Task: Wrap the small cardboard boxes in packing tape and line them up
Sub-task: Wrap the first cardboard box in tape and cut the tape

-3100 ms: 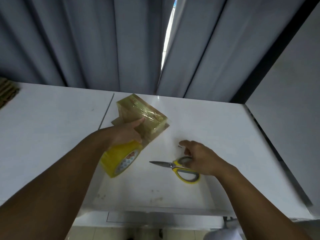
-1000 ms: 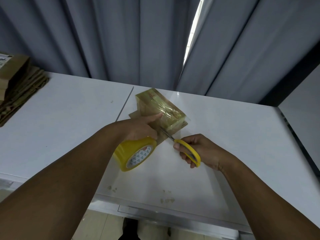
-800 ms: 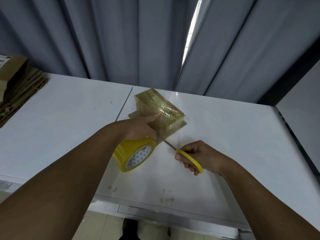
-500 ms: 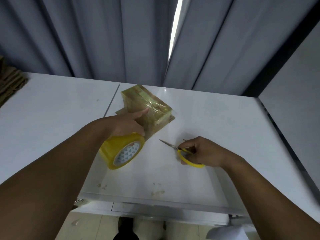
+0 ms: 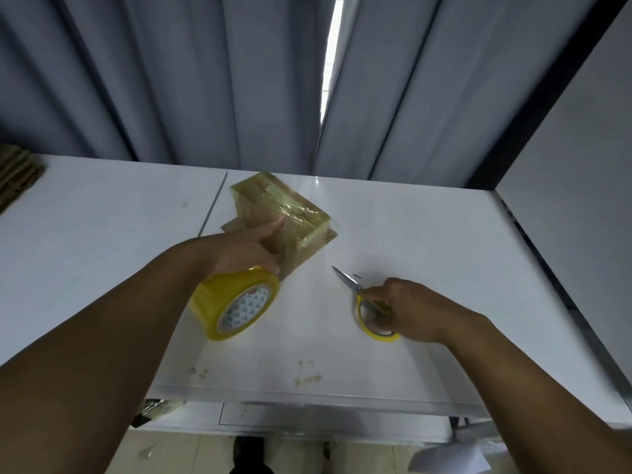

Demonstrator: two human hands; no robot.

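Observation:
A small cardboard box (image 5: pixel 273 203) wrapped in glossy clear tape sits on the white table (image 5: pixel 410 234), with a strip of tape running from it down to a yellow tape roll (image 5: pixel 236 306). My left hand (image 5: pixel 246 248) grips the roll, and its thumb presses on the box's near side. My right hand (image 5: pixel 407 309) holds the yellow-handled scissors (image 5: pixel 362 302) low on the table, right of the roll; the blades point up-left and look closed.
A stack of flat brown cardboard (image 5: pixel 17 172) lies at the table's far left edge. Grey curtains (image 5: pixel 205 80) hang behind the table. A grey partition (image 5: pixel 581 183) rises on the right. Small stains mark the table's near edge.
The scissors were picked up and brought to the tape between box and roll. My right hand has since pulled them back right and down to the table. My left hand stayed put.

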